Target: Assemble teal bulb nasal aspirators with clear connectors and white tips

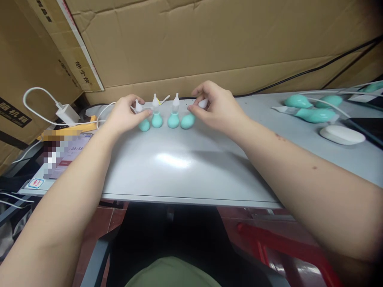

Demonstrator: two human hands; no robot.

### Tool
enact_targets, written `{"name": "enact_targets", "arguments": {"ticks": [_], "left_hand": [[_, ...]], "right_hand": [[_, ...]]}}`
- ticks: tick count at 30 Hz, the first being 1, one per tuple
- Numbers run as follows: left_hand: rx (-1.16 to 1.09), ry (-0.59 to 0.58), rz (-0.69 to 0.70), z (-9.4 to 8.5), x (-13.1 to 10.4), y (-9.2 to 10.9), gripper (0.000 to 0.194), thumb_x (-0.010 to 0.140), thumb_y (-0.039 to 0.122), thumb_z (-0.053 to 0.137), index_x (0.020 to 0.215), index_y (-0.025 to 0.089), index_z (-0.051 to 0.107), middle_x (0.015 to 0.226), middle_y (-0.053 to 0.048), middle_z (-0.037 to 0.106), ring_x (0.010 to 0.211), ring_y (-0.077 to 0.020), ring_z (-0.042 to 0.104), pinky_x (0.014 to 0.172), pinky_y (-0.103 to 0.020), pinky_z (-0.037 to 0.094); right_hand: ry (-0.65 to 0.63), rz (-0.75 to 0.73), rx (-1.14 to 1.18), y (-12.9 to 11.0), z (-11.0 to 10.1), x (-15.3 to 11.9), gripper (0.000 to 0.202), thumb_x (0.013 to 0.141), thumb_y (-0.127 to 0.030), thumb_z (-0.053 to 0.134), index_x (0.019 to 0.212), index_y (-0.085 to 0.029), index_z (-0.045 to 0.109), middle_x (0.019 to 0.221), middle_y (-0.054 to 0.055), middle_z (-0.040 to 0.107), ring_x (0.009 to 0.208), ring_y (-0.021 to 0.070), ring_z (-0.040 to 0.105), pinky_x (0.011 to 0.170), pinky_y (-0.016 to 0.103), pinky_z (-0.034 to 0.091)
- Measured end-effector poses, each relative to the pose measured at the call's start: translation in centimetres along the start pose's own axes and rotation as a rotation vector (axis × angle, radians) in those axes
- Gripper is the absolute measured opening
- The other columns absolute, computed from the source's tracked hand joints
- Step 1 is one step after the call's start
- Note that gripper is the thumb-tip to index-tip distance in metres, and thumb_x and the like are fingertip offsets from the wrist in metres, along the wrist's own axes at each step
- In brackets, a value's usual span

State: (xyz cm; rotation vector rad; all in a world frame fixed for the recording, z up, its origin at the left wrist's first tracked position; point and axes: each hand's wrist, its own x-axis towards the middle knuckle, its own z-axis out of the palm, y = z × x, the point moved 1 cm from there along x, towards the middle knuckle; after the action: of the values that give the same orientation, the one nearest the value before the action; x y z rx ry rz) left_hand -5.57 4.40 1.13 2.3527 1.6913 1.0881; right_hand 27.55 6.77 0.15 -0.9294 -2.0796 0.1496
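Two teal bulbs with clear nozzles, one at centre-left [156,119] and one at centre [173,119], stand upright on the grey table. My left hand [127,113] is closed around the upper part of the leftmost teal bulb [144,125], whose white tip shows between thumb and fingers. On the right, a fourth teal bulb [188,121] leans toward my right hand [212,103]. The fingers of that hand are bent around its whitish nozzle [203,103]; the exact contact is partly hidden.
More teal bulbs [299,101], some in clear wrapping, lie at the right near a white oval object [342,134] and cables. A phone [70,155], a white charger [68,114] and a yellow-orange strip [72,130] are at the left. Cardboard [185,44] stands behind the table [179,175].
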Motion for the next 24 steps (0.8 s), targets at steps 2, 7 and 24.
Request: {"name": "enact_targets", "arguments": {"ticks": [2, 7, 24], "left_hand": [[0.013, -0.012, -0.007, 0.0, 0.0, 0.2, 0.047, 0.088, 0.053, 0.086, 0.119, 0.02, 0.076, 0.083, -0.001, 0.069, 0.069, -0.0173, 0.061, 0.076, -0.035, 0.056], [-0.002, -0.09, -0.055, 0.0, -0.1, 0.7, 0.051, 0.084, 0.052, 0.087, 0.122, 0.02, 0.075, 0.088, -0.003, 0.075, 0.072, -0.0189, 0.064, 0.072, -0.034, 0.054], [-0.687, 0.021, -0.41, -0.4, 2.2, -2.7, 0.099, 0.094, 0.106, 0.011, 0.135, 0.03, 0.06, 0.138, -0.012, 0.079, 0.11, -0.0257, 0.074, 0.083, -0.046, 0.061]], "right_hand": [[0.003, -0.011, 0.013, 0.3, 0.2, 0.0, 0.03, 0.099, -0.03, 0.08, 0.126, -0.028, 0.067, 0.107, 0.008, 0.084, 0.085, 0.0273, 0.069, 0.078, 0.046, 0.056], [-0.033, -0.015, 0.008, 1.2, 1.5, -0.3, 0.065, 0.094, -0.03, 0.085, 0.153, -0.026, 0.057, 0.118, 0.01, 0.082, 0.075, 0.0252, 0.069, 0.076, 0.045, 0.059], [0.094, 0.127, 0.222, 2.9, 2.3, 0.0, 0.069, 0.1, -0.089, 0.073, 0.129, -0.026, 0.065, 0.098, 0.006, 0.074, 0.083, 0.0242, 0.064, 0.079, 0.045, 0.055]]}}
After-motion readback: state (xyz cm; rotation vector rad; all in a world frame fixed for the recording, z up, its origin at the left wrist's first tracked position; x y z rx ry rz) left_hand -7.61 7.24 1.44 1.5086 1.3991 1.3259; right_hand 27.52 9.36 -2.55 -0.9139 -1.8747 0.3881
